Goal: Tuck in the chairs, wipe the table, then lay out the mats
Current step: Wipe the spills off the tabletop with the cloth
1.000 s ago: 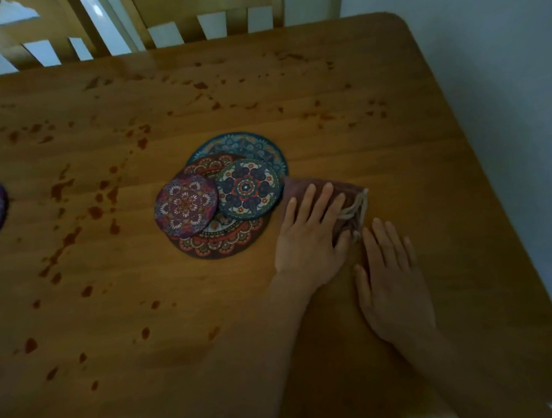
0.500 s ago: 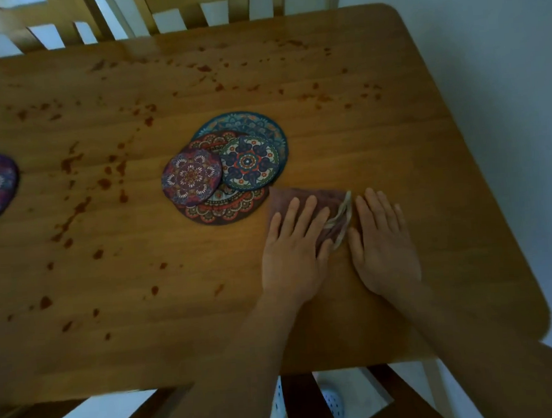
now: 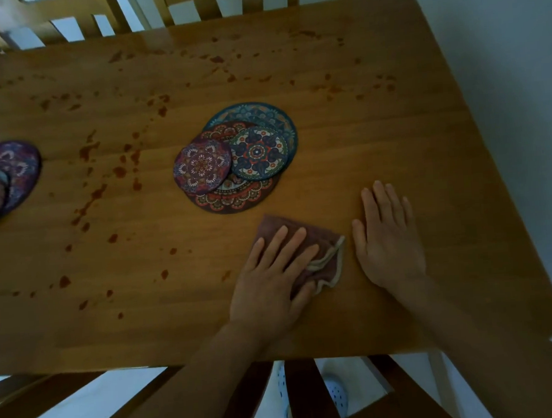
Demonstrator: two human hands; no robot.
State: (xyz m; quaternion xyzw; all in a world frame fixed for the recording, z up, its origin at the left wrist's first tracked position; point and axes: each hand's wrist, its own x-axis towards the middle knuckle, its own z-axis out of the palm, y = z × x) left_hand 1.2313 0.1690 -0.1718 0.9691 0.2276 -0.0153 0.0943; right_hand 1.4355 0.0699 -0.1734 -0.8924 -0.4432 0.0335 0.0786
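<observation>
Both hands lay flat on the table (image 3: 424, 119), one on the cloth (image 3: 318, 235).
A few mats (image 3: 16, 166) sat at the left edge, a stack of mats (image 3: 236, 159) in the centre. Lower right of it, the left hand (image 3: 269, 280) pressed the reddish cloth with straight fingers. Just beside, the right hand (image 3: 388, 240) rested palm down, fingers relaxed, holding nothing.

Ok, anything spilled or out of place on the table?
Yes. Reddish-brown spots spatter the wooden table, mostly left and far, unwiped. The round patterned mats lie overlapped in a heap, not laid out.
</observation>
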